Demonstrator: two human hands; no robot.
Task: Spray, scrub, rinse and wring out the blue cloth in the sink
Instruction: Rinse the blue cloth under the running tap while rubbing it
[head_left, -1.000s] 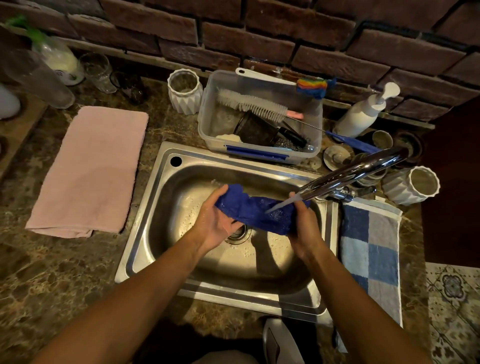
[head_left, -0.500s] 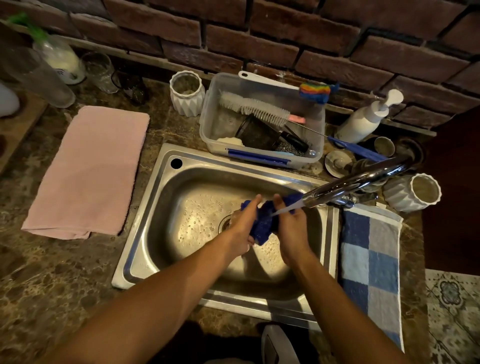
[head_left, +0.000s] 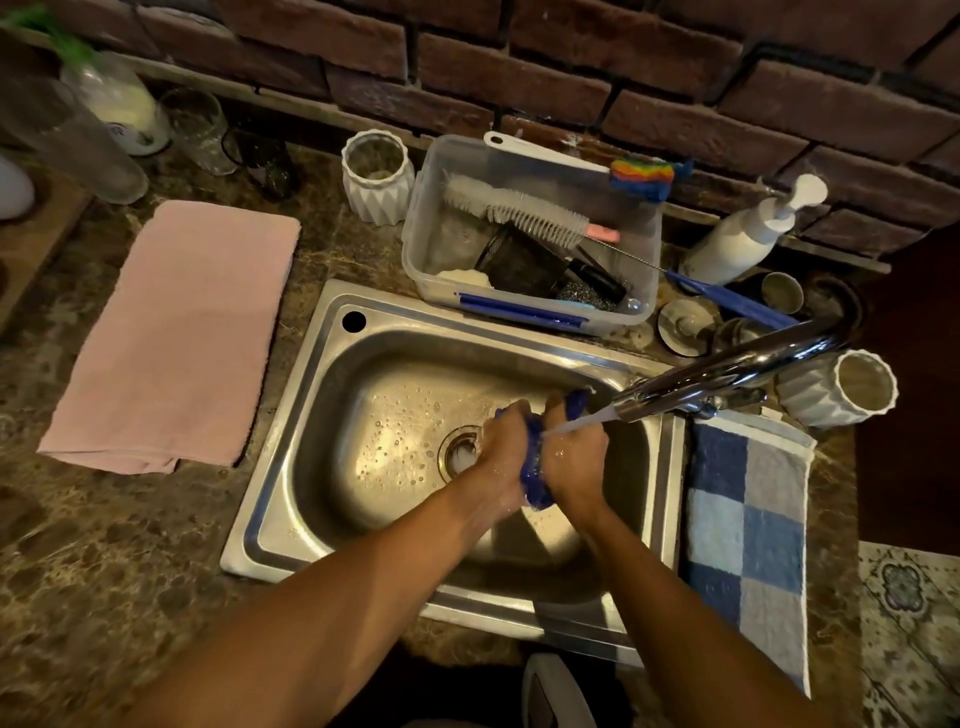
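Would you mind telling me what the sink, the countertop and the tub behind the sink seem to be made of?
The sink looks like brushed stainless steel: grey, with soft reflections and beaded water drops. The countertop appears to be polished stone, perhaps marble or granite, judging by its mottled brown veining and gloss; a laminate imitation cannot be ruled out. The tub looks like clear plastic, since the brushes inside show through its cloudy walls.

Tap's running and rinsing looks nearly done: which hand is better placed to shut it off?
Right hand, probably: it grips the blue cloth directly under the faucet spout, on the faucet's side. The left hand sits farther away, over the drain.
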